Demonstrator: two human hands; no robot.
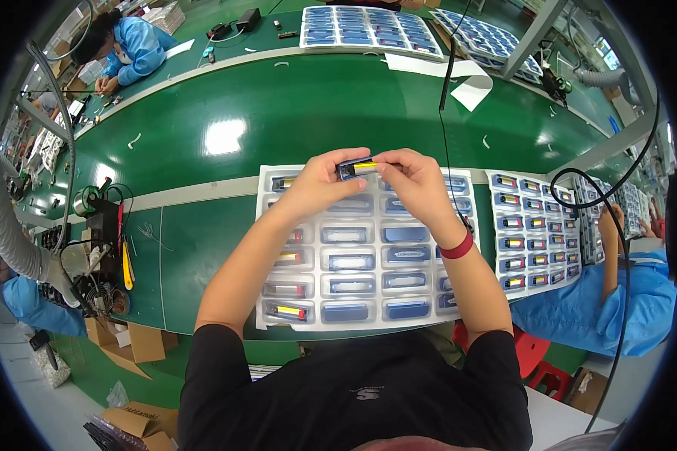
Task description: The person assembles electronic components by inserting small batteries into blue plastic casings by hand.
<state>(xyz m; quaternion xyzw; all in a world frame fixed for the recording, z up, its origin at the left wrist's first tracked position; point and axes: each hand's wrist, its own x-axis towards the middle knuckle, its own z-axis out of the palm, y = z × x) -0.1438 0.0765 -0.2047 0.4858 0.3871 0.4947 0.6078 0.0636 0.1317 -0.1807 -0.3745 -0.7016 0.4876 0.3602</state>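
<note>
In front of me, above the far edge of a white moulded tray [368,326], both my hands meet at a small dark blue casing [346,171] with a yellow cylindrical part [364,169] lying in it. My left hand [320,184] holds the casing between thumb and fingers at its left end. At the other end, my right hand [417,184] has thumb and forefinger pressed on the casing and the yellow part; the fingertips hide what exactly they touch. Rows of blue casings fill the tray, and one at the near left corner carries a yellow and red part [286,311].
On the right stands another tray [490,225] of casings with yellow parts. A soldering station [98,240] and a yellow-handled tool [128,270] lie left. A black cable [624,301] hangs at right. Co-workers in blue sit around; more trays [302,37] stand across the bench.
</note>
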